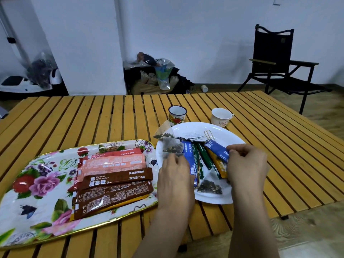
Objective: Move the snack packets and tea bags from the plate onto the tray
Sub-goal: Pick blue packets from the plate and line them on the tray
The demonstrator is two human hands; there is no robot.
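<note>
White plate at right on slatted wooden table, holding mixed sachets: two blue stick packets, "15g" legible on the upper blue packet, two green sticks, one yellow-orange stick, plus three mesh pyramid tea bags seen, one at plate's near side, one hanging over far left rim. Left hand over plate's left edge, fingertips pinching a third tea bag. Right hand curled, thumb and fingers pinching end of upper blue packet. Floral tray just left of plate, carrying about six sticks side by side: pink ones at far side, brown one printed "Caramel Latte coffee", "15g", two more brown with small unreadable print, a yellow edge beneath. Two cups beyond plate: floral enamel cup, white cup
</note>
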